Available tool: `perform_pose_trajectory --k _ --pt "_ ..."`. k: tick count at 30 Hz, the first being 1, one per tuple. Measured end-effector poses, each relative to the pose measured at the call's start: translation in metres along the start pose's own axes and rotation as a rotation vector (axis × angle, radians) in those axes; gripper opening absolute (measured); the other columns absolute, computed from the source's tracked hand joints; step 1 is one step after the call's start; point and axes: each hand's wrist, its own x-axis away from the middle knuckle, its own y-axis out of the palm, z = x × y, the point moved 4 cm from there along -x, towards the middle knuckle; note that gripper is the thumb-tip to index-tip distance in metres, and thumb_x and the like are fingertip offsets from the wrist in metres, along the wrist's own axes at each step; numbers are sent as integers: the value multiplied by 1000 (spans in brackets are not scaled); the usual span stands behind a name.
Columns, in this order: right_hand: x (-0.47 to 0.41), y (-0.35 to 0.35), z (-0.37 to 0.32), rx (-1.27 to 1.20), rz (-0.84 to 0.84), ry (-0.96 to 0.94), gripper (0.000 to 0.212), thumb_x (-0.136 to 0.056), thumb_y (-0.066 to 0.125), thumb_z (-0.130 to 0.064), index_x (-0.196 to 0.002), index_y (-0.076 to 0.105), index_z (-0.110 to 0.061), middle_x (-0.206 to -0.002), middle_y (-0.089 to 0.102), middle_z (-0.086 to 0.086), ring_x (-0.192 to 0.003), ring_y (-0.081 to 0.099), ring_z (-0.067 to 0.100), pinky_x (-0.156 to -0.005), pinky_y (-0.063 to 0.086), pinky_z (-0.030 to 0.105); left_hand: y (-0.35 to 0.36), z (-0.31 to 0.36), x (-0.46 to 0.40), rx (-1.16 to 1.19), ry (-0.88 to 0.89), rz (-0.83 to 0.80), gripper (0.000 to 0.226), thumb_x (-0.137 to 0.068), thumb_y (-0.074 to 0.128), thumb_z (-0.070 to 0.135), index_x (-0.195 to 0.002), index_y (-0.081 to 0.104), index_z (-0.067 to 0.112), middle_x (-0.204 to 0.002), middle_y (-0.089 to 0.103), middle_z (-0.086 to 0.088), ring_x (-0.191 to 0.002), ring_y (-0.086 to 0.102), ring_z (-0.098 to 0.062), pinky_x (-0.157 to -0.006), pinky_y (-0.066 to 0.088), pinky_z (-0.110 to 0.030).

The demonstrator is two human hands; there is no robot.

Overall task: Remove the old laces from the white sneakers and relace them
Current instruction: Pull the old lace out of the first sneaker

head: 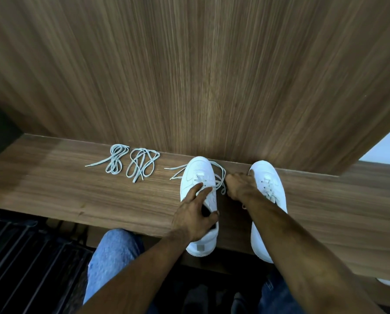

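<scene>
Head view: left hand (195,214) rests spread on the left sneaker (199,200) on the wooden shelf (53,189), fingers relaxed. Right hand (238,185) pinches its loosened lace (221,177) between the shoes. Right sneaker (268,189) stands just beside; two spare laces (130,164) lie far left.

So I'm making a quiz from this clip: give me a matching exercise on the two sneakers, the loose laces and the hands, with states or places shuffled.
Things:
1. left sneaker
2. right sneaker
3. loose laces
4. right hand

States or places:
A. lying in two bundles on the shelf, left of both shoes
B. lace still crossed through its eyelets
C. between the two shoes, pulling a lace
D. lace loosened, left hand resting on it

Pairs: 1-D, 2-B, 3-A, 4-C
</scene>
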Motion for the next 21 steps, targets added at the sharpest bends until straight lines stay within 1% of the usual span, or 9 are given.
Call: perform_pose_trajectory --k 3,6,8,11,13,14,17,19,21 --pt "12 -5 -3 24 -12 -89 51 -87 62 -30 -134 47 -15 -135 55 8 -127 49 29 -109 30 45 1 0 0 -7 -11 -3 69 -71 61 50 -137 42 41 -152 23 19 -129 45 -13 -91 51 -38" --pt "21 -11 8 64 -12 -109 39 -86 61 -26 -122 55 -13 -129 59 9 -121 54 29 -104 35 40 1 0 -1 -15 -20 -8 67 -74 65 45 -137 42 40 -152 22 19 -128 47 -13 -93 49 -35" --pt "25 -14 18 28 -30 -87 31 -87 59 -28 -114 58 -12 -124 62 10 -117 56 29 -99 38 38 1 1 0 -22 -15 -11 67 -75 65 45 -138 41 40 -153 22 19 -129 46 -13 -93 48 -34" --pt "25 -13 17 -99 -80 -63 34 -88 57 -38 -113 58 -14 -124 62 9 -117 55 29 -101 35 40 1 1 0 -19 -23 -14 67 -75 65 45 -138 41 40 -153 22 18 -129 46 -13 -94 48 -34" --pt "23 -9 6 -128 -55 -28 35 -88 54 -37 -117 57 -17 -126 61 7 -121 53 29 -106 31 45 2 -1 1 -18 -11 -12 68 -74 63 48 -138 41 40 -153 22 18 -129 46 -14 -93 49 -36" --pt "22 -6 -1 -119 -21 -18 35 -88 54 -35 -118 58 -18 -126 62 7 -120 55 29 -104 33 46 2 -1 1 -16 -8 -11 69 -73 62 49 -138 41 40 -153 23 18 -129 46 -14 -92 49 -36" --pt "25 -2 -21 -60 79 -7 25 -91 52 -21 -113 63 -14 -118 66 8 -110 62 28 -93 46 39 2 -1 1 -1 -9 2 71 -69 59 52 -137 42 40 -152 25 18 -129 46 -14 -91 50 -36" --pt "26 -1 -27 -49 90 -10 25 -94 48 -17 -113 62 -12 -117 66 10 -109 63 29 -91 47 38 2 -1 1 15 -1 13 71 -68 59 52 -137 43 39 -152 26 17 -128 47 -14 -91 50 -35" --pt "25 0 -25 -36 71 -19 26 -94 50 -19 -117 60 -14 -121 65 9 -112 61 29 -93 46 39 2 -1 1 21 3 14 70 -70 62 48 -137 44 38 -152 27 17 -128 47 -14 -91 50 -34"
